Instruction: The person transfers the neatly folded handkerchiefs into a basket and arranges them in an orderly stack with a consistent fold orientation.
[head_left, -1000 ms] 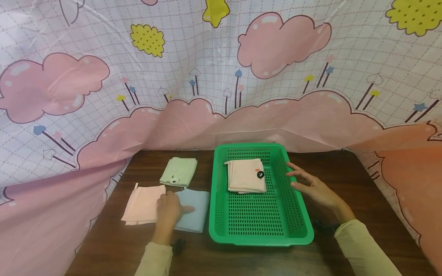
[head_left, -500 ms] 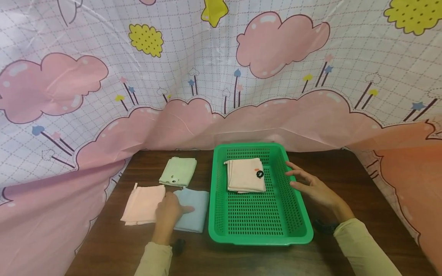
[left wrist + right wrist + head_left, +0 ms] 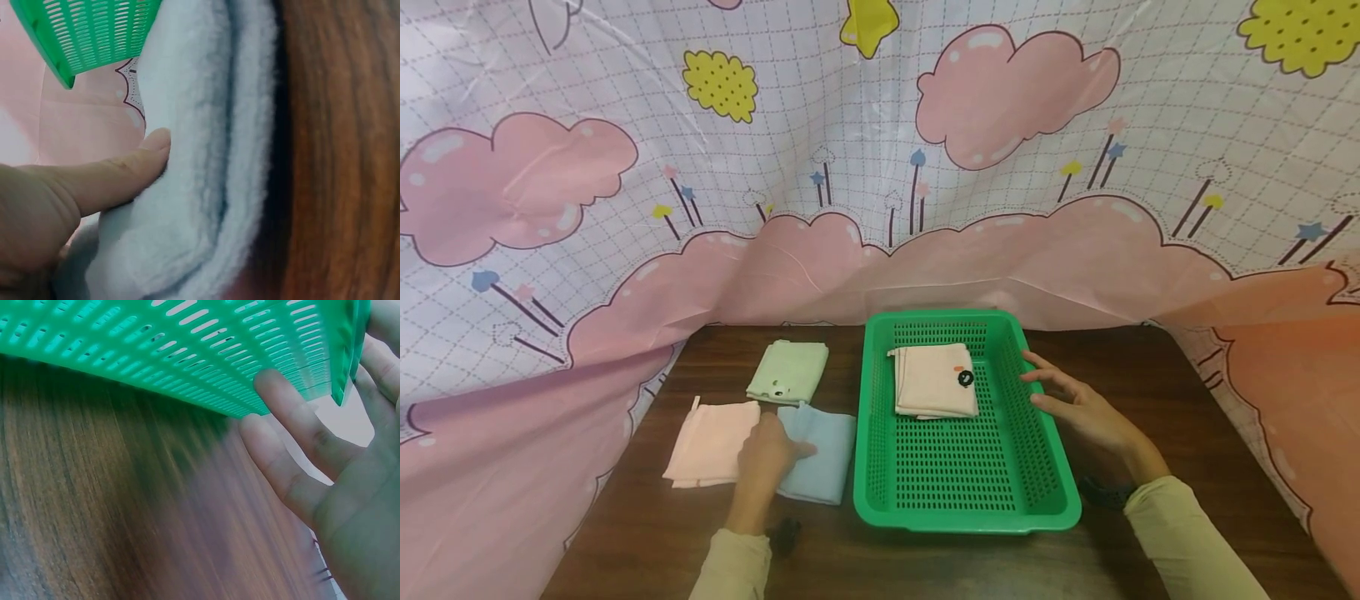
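Pinching at its left edge, the left hand (image 3: 767, 454) has the folded blue cloth (image 3: 829, 471), thumb laid across the top, while the other fingers are largely hidden from sight. That blue cloth sits on the dark wooden table (image 3: 1195, 417), just left of the green basket (image 3: 970, 523), and in the left wrist view its thick, soft layers show stacked along the fold.

Over on the right, the right hand (image 3: 1093, 421) has its fingers spread and gently bent, gripping nothing, the tips right up against the basket's right side.

Inside the basket, toward the far left, lies a folded cream cloth (image 3: 928, 383) with a round black face and an orange mark near its right edge. Left of the left hand lies a folded pink cloth (image 3: 709, 446), a little loop poking from its far left corner. Farther back, a folded green cloth (image 3: 790, 372) shows a small face along its near edge. Behind it all rises a cloud-printed sheet (image 3: 790, 108).
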The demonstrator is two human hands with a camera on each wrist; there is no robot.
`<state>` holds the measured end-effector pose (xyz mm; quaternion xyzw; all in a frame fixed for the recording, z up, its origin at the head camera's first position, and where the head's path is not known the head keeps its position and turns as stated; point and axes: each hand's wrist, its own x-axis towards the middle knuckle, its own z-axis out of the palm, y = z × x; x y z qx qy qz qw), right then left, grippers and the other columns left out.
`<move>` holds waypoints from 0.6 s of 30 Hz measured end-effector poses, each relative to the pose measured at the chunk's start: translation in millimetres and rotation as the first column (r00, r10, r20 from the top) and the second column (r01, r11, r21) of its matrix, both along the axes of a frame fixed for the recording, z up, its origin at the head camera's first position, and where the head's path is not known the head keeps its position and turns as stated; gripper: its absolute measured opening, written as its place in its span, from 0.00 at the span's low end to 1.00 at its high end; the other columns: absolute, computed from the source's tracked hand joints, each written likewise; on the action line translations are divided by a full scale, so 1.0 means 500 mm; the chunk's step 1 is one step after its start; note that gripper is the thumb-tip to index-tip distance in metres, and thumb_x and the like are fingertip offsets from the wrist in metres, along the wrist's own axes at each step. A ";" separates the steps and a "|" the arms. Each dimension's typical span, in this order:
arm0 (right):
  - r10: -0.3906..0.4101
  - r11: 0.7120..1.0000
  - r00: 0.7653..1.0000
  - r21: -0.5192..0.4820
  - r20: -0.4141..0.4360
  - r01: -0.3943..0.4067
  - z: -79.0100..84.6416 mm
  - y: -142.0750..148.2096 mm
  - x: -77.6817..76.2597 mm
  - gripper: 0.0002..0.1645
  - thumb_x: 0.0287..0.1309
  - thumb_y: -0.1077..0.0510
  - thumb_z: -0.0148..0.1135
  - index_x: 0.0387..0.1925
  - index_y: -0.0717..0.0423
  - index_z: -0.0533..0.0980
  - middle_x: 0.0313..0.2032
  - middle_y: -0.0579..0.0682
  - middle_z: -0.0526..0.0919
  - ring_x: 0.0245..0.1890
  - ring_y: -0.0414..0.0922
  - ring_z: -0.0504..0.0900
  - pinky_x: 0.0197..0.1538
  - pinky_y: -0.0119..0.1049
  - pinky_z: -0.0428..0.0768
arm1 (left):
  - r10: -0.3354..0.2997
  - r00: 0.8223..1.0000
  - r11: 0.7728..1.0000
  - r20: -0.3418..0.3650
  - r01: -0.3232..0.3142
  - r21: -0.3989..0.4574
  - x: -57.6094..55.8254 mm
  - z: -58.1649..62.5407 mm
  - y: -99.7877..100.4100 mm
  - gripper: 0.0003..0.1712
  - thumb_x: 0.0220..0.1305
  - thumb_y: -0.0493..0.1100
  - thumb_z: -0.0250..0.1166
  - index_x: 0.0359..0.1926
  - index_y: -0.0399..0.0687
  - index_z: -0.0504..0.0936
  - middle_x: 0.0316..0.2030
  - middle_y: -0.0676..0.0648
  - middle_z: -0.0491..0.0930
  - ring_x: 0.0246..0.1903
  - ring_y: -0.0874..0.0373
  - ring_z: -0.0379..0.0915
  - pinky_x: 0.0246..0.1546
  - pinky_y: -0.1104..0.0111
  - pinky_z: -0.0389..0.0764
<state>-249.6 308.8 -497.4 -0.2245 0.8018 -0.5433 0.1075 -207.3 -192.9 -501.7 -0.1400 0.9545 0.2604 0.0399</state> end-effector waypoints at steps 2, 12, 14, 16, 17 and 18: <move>-0.003 1.000 1.000 -0.006 0.002 0.003 0.000 0.000 0.001 0.25 0.77 0.59 0.52 0.71 0.59 0.66 0.83 0.41 0.42 0.81 0.68 0.35 0.66 0.83 0.45 | -0.005 1.000 1.000 -0.006 0.005 0.003 -0.001 0.002 -0.001 0.41 0.48 0.52 0.81 0.53 0.27 0.76 0.40 0.33 0.84 0.34 0.43 0.80 0.32 0.51 0.80; 0.010 1.000 1.000 -0.010 -0.001 -0.010 -0.002 0.000 -0.004 0.26 0.77 0.59 0.52 0.71 0.58 0.65 0.83 0.40 0.42 0.81 0.66 0.33 0.67 0.83 0.44 | -0.049 0.996 0.999 -0.075 0.049 0.009 -0.003 -0.005 -0.006 0.41 0.55 0.50 0.77 0.64 0.32 0.75 0.55 0.30 0.82 0.47 0.37 0.81 0.45 0.44 0.81; 0.004 1.000 1.000 -0.006 0.002 -0.004 -0.003 0.000 -0.005 0.26 0.77 0.58 0.52 0.72 0.57 0.65 0.83 0.39 0.42 0.81 0.66 0.34 0.66 0.83 0.45 | -0.051 0.996 0.998 -0.069 0.052 0.018 -0.005 -0.003 -0.006 0.41 0.56 0.50 0.77 0.64 0.32 0.75 0.56 0.30 0.82 0.46 0.38 0.82 0.45 0.45 0.81; -0.003 1.000 1.000 -0.001 0.005 0.003 -0.003 0.000 -0.005 0.26 0.77 0.57 0.53 0.71 0.56 0.66 0.83 0.38 0.42 0.81 0.67 0.34 0.66 0.83 0.46 | -0.047 0.997 0.998 -0.058 0.049 0.030 -0.007 0.001 -0.006 0.40 0.56 0.50 0.77 0.63 0.32 0.76 0.54 0.31 0.83 0.43 0.41 0.81 0.43 0.46 0.82; -0.006 1.000 1.000 0.001 0.006 0.006 -0.003 0.000 -0.005 0.26 0.77 0.57 0.53 0.71 0.57 0.66 0.83 0.38 0.42 0.81 0.67 0.34 0.66 0.83 0.47 | -0.047 0.998 0.998 -0.051 0.048 0.035 -0.007 0.002 -0.007 0.38 0.56 0.50 0.77 0.62 0.32 0.77 0.52 0.32 0.84 0.41 0.42 0.81 0.42 0.48 0.82; -0.008 1.000 1.000 0.003 0.006 0.008 -0.003 0.000 -0.005 0.26 0.77 0.57 0.53 0.71 0.57 0.66 0.83 0.38 0.42 0.81 0.67 0.34 0.66 0.84 0.47 | -0.047 0.998 0.998 -0.047 0.049 0.042 -0.008 0.004 -0.008 0.37 0.56 0.50 0.77 0.60 0.32 0.78 0.50 0.32 0.85 0.39 0.44 0.81 0.40 0.49 0.82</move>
